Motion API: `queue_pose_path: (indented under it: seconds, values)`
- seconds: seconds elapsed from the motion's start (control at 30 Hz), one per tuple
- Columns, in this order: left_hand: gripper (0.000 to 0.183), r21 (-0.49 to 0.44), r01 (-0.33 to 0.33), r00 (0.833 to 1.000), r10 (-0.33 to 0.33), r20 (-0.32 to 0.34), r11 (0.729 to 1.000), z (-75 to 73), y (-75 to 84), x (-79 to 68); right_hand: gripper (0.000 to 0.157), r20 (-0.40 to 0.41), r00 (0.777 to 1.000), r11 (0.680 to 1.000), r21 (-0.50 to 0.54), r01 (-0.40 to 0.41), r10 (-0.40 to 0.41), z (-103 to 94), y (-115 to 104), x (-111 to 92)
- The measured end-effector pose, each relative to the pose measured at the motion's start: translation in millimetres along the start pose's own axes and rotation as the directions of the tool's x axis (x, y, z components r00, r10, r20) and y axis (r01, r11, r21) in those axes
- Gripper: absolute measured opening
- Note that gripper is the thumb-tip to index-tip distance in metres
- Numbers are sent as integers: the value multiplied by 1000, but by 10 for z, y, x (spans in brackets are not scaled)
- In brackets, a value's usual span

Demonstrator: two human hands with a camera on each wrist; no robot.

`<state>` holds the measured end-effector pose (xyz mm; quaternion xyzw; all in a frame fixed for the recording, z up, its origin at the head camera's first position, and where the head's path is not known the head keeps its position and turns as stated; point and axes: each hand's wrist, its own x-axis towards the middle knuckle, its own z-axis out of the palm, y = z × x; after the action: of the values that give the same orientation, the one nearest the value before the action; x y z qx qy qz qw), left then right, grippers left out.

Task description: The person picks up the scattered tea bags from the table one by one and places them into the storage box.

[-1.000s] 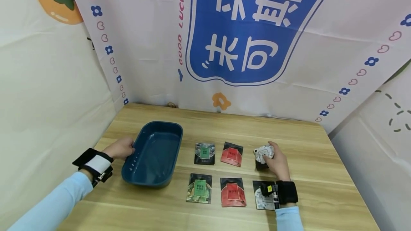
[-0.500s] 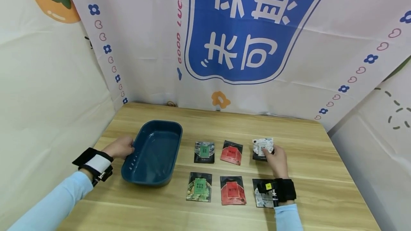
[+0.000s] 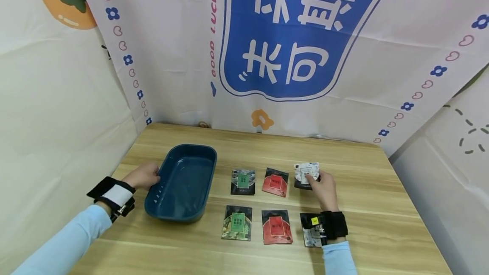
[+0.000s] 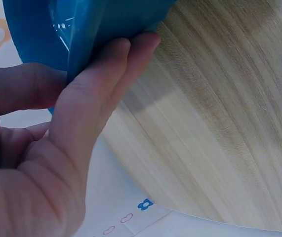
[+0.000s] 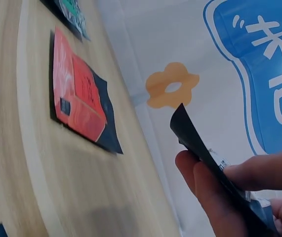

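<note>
My right hand [image 3: 324,190] pinches a small black-and-white packet [image 3: 307,169] between thumb and fingers. In the right wrist view this packet [image 5: 211,165] appears almost edge-on, held above the table, thumb [image 5: 269,171] on its printed face and fingers behind. My left hand [image 3: 142,176] grips the left rim of a deep dark-blue rectangular tray [image 3: 183,183]. The left wrist view shows the tray wall [image 4: 126,22] between the thumb and straight fingers [image 4: 94,79]. Closest to the held packet lies a red-and-black packet [image 3: 275,183].
Green-labelled packets [image 3: 243,181] lie right of the tray, one behind the other. A second red packet [image 3: 276,227] is in the front row. Another black-and-white packet [image 3: 312,234] is partly hidden under my right wrist strap [image 3: 333,225]. A printed cloth [image 3: 183,75] hangs behind the wooden table [image 3: 363,181].
My right hand has turned the black-and-white packet from a bent, tilted pose to face up, and has shifted it slightly left. The left hand and tray have stayed put.
</note>
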<state>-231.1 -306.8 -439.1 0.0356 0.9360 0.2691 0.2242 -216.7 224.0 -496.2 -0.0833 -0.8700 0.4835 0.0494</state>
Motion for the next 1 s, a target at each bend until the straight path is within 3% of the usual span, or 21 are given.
queue_pose_path:
  seconds: [0.37,1.0]
  values:
    - [11,20,-17,1000,18,-15,1000,-7,-12,-11,37,38,999,996,81,-40,37,73,-209,-40]
    - [11,36,-21,999,22,-25,999,13,-16,14,28,47,999,974,227,0,-11,246,-375,-74]
